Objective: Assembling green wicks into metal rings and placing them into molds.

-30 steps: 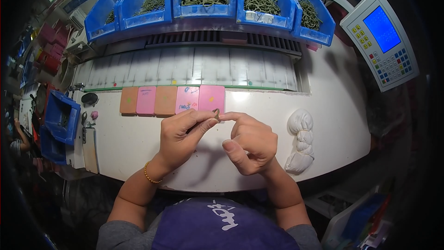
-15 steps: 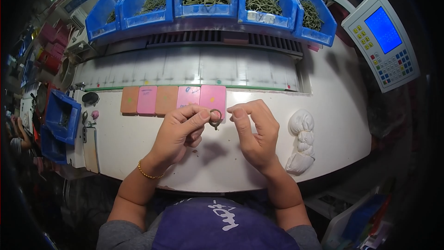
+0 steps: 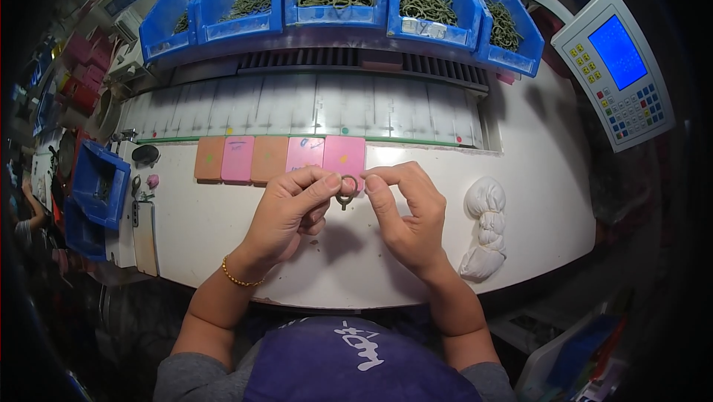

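A dark green ring (image 3: pixel 355 190) with a short stem hangs above the white table, pinched at its upper left between the thumb and forefinger of my left hand (image 3: pixel 288 205). Just right of the ring is my right hand (image 3: pixel 413 212), its thumb and forefinger tips brought together close to the ring's edge. Whether those tips touch the ring or hold something tiny, I cannot make out. Behind the hands, a pink block (image 3: pixel 343 151) ends a row of flat pink and orange blocks (image 3: pixel 269 160).
Blue bins (image 3: pixel 327 17) of green rings and similar parts stand at the back, behind a pale marked belt (image 3: pixel 297 108). A white tied cloth bundle (image 3: pixel 486 229) lies right. Beyond it is a keypad panel (image 3: pixel 616 67). Blue trays (image 3: pixel 104 186) stand left.
My right fingertips have come slightly left, closer to the ring. The ring has turned a little and shows more of its face. The belt's coloured dots have shifted left.
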A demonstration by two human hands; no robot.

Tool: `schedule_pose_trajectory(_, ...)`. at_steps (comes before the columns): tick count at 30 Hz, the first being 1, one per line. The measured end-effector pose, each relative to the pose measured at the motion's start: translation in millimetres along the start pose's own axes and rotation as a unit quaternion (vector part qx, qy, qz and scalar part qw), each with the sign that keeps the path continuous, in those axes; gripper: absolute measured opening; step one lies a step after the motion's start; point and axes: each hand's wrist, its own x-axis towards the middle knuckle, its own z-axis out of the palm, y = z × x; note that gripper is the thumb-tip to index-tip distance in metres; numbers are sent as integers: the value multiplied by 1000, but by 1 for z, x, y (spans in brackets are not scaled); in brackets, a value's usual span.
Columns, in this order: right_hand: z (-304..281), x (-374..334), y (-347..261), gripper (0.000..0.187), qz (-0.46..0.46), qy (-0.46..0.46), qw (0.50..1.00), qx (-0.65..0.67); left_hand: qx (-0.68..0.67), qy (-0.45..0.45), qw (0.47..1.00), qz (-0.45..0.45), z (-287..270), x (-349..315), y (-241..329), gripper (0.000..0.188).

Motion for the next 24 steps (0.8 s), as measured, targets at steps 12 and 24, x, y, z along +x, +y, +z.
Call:
schedule_pose_trajectory(12, -1, 3, -4, 16, 15, -71, 997, 26, 58, -5, 997, 52, -3, 0, -7, 23)
schedule_pose_trajectory(24, -1, 3, 1, 15, -70, -6, 997, -37, 260, 32, 941, 213, 5, -3, -12, 15)
